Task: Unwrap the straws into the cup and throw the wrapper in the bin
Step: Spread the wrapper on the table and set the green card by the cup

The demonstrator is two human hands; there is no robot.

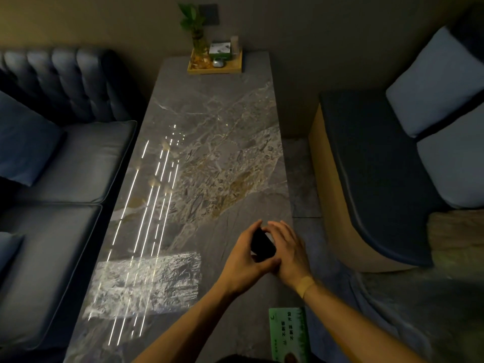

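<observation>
Both hands meet over the near end of the marble table (204, 142), at abt 5 o'clock in the frame. Left hand (245, 260) is curled round a small dark object (262, 246), poss. a black cup, too dim to be sure. Right hand (289, 251) sits at the object's 3 o'clock side w/ fingers loosely spread, palm against it; can't tell if it truly grips. Tan plaster (306, 286) crosses the right wrist. Green box (289, 335) lies at 6 o'clock by the table edge. Wooden tray (214, 66) w/ plant (192, 24) stands at 12 o'clock, far end. Sofa (52, 163) at 9, bench (366, 179) at 3.
</observation>
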